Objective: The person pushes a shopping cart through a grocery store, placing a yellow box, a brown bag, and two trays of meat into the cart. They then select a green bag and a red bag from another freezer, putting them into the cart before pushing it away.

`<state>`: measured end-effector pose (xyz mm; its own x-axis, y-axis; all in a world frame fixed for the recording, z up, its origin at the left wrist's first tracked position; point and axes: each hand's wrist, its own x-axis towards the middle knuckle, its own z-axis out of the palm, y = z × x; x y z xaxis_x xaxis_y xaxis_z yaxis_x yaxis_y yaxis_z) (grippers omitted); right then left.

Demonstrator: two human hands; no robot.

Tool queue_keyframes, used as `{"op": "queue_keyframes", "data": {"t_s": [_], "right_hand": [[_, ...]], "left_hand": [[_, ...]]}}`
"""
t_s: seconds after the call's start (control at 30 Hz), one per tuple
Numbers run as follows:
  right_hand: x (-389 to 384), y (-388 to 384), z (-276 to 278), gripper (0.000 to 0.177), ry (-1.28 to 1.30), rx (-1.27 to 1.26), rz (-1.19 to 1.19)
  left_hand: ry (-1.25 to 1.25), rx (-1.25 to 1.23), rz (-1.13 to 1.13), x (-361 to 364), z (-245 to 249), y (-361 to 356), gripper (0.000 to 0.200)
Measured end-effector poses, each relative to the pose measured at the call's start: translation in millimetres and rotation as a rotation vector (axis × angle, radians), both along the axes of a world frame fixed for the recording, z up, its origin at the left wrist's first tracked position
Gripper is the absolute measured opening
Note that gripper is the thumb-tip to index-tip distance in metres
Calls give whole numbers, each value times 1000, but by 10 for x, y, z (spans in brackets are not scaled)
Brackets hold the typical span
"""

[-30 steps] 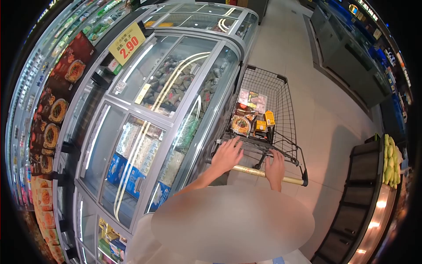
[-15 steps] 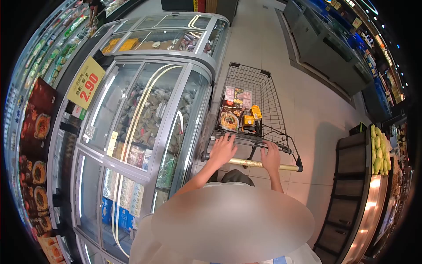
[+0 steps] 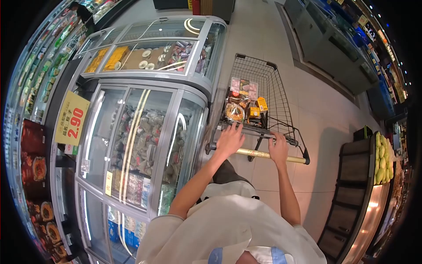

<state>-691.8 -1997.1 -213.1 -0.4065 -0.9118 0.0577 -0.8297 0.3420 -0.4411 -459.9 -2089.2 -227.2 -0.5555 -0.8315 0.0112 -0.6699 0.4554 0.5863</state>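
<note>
A black wire shopping cart [image 3: 276, 94] stands in front of me, with a yellowish handle bar [image 3: 255, 154]. Over the left part of the bar lies my left hand [image 3: 231, 140], its fingers stretched forward toward the cart's rear edge. My right hand [image 3: 278, 148] rests over the right part, fingers extended and not wrapped round the bar. Inside the cart are a clear-packed tray of pinkish food [image 3: 244, 89], a round packaged food [image 3: 235, 112] and two small yellow boxes [image 3: 262, 104], [image 3: 253, 112].
Glass-topped freezers [image 3: 140, 132] full of packaged goods run close along the left, with a yellow price sign [image 3: 71, 118]. At right stands a dark cabinet [image 3: 347, 185] beside green produce [image 3: 383, 158]. A person [image 3: 82, 15] is far left. Tiled floor [image 3: 252, 33] stretches ahead.
The freezers and price sign have shifted down in view as I move forward. The cart sits slightly higher in view, and more of my arms and shirt shows. Both hands stay at the bar.
</note>
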Motion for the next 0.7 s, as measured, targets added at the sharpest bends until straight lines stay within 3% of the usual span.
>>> {"op": "queue_keyframes", "data": {"t_s": [0.4, 0.43, 0.7], "right_hand": [[-874, -1879, -136, 30, 0, -35, 41], [-960, -2032, -143, 32, -110, 19, 18], [-1398, -2897, -397, 27, 32, -40, -75]], "left_hand": [[-47, -10, -28, -892, -160, -1979, 53], [-38, -22, -28, -964, -180, -2138, 53], [-40, 70, -47, -1464, -305, -3194, 60]]}}
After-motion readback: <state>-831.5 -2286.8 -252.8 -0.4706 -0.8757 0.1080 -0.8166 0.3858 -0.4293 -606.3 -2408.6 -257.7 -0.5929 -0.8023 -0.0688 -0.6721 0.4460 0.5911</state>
